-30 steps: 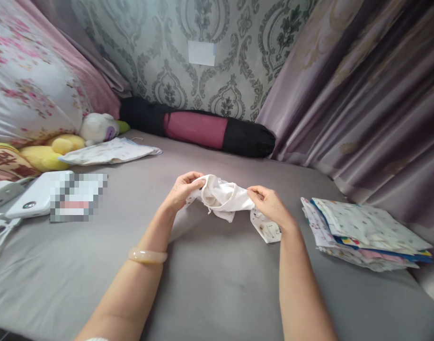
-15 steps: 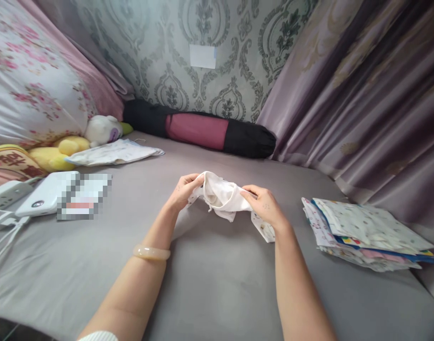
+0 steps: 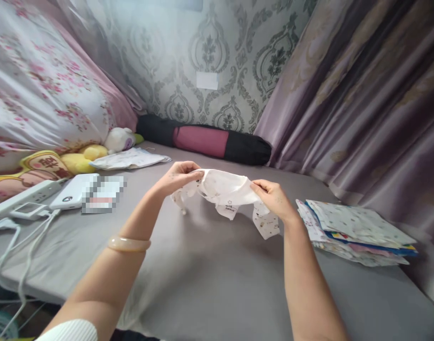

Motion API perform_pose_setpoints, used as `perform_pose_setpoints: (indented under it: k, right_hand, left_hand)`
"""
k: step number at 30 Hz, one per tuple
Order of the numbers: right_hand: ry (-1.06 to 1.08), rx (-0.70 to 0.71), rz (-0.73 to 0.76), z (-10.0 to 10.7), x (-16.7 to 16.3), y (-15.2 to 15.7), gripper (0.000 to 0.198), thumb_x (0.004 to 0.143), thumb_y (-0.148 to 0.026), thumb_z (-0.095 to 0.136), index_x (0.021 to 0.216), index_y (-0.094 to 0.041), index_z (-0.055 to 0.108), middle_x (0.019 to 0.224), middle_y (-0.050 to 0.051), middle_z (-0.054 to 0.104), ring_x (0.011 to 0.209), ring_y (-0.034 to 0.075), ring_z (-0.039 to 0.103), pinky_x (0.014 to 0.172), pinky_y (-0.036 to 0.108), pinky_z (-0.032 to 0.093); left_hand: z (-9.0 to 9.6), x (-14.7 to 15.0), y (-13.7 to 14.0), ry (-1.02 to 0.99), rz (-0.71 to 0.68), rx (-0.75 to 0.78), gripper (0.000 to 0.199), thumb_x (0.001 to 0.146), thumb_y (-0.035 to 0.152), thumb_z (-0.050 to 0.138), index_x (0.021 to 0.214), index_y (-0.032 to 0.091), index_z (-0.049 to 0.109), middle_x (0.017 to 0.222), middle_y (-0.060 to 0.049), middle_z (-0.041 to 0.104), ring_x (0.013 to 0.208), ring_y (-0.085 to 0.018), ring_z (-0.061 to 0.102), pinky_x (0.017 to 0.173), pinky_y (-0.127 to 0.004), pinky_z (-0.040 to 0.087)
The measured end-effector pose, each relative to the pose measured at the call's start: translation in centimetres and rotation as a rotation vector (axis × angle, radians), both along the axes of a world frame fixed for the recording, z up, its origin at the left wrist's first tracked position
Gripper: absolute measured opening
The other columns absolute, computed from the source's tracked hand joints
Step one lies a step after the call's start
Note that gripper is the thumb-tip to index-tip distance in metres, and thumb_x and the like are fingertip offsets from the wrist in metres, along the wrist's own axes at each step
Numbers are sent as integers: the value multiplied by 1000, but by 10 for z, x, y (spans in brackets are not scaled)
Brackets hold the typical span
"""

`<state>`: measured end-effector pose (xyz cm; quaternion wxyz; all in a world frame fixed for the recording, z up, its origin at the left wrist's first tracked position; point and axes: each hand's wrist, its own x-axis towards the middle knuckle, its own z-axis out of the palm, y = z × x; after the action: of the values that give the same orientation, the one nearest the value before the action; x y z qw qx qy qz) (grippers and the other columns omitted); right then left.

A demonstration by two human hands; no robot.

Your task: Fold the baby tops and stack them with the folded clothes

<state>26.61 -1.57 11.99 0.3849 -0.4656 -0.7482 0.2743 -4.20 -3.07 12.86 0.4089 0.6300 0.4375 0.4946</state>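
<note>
A small white baby shirt (image 3: 225,187) with printed sleeves is stretched between my hands, just above the grey bed sheet (image 3: 202,274). My left hand (image 3: 181,176) pinches it at one shoulder, near the neckline. At the opposite shoulder my right hand (image 3: 271,196) grips it between thumb and fingers. The neck opening faces me. A patterned sleeve hangs below each hand, and dark print shows on the front flap. A pale bangle circles my left wrist.
Folded clothes (image 3: 358,232) are stacked at the right. A white power bank (image 3: 75,189), a power strip (image 3: 25,199) and cables lie left. Behind are a flat cloth (image 3: 131,158), plush toys (image 3: 85,158) and a long black-and-pink bag (image 3: 202,141) against the wall.
My hands have moved apart, pulling the bunched shirt wider, so its neckline and front print show. The view has shifted, showing more of the bed's left front edge.
</note>
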Motion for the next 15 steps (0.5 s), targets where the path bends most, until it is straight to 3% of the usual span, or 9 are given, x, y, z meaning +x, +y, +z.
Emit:
perform_pose_setpoints:
  k: [5, 8, 12, 15]
  right_hand:
    - [107, -98, 92, 58, 7, -34, 42, 78, -56, 65, 97, -20, 73, 83, 4, 71, 68, 18, 62, 57, 27, 48]
    - [161, -116, 92, 87, 14, -45, 42, 73, -56, 71, 97, -22, 74, 82, 5, 72, 66, 19, 63, 54, 28, 49]
    - [103, -93, 150, 95, 16, -38, 40, 74, -56, 70, 98, -23, 74, 85, 4, 72, 69, 18, 63, 58, 28, 50]
    - [3, -58, 171, 87, 12, -30, 40, 77, -56, 66, 95, -22, 74, 85, 4, 71, 71, 18, 62, 59, 27, 47]
  left_hand:
    - [67, -30, -37, 67, -77, -22, 20, 62, 31, 81, 76, 19, 74, 63, -1, 63, 55, -12, 56, 43, -18, 37]
    - [94, -45, -49, 50, 6, 16, 20, 65, 33, 79, 80, 20, 74, 64, 0, 64, 62, -16, 63, 47, -20, 44]
    - [100, -47, -40, -17, 204, 44, 18, 67, 32, 79, 79, 19, 74, 63, -2, 63, 66, -20, 66, 52, -25, 50]
    - [92, -37, -29, -35, 38, -112, 16, 60, 21, 83, 73, 18, 74, 61, -4, 65, 64, -21, 66, 51, -25, 49]
